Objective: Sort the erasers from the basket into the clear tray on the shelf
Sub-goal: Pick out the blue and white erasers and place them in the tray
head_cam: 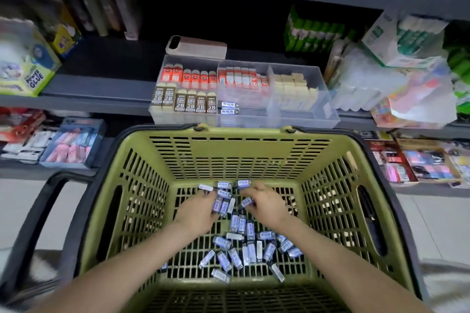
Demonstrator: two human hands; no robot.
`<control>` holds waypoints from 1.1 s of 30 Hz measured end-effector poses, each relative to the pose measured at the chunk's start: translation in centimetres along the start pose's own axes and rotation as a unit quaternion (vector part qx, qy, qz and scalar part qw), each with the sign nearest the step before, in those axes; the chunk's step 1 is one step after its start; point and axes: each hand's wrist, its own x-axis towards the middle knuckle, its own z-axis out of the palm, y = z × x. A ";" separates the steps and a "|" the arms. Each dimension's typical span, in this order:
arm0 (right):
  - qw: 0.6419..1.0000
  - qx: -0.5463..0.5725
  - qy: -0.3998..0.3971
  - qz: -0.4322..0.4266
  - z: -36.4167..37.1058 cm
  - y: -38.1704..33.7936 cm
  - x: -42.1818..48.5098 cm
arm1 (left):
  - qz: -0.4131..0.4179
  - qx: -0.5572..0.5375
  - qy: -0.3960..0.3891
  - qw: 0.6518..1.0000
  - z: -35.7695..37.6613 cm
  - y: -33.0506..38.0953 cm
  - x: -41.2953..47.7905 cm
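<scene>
We gripped a few blue-wrapped erasers (220, 205) in our left hand (197, 211) and pinched one in our right hand (265, 204), both down in the green basket (241, 136), below the clear tray (328, 109) on the shelf (101, 89).

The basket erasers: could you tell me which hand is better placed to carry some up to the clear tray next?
Probably the left hand: it appears to grip several erasers, in line with the clear tray's blue-eraser slot. The right hand pinches only one eraser.

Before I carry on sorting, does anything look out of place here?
A pale phone-like slab lies flat behind the clear tray, loose among packaged stock. The erasers in the basket lie jumbled, none visibly damaged.
</scene>
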 end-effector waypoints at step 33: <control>0.837 0.544 0.045 -0.015 -14.9 -4.5 -5.3 | 0.121 -0.706 -0.018 0.698 -10.8 2.4 -4.6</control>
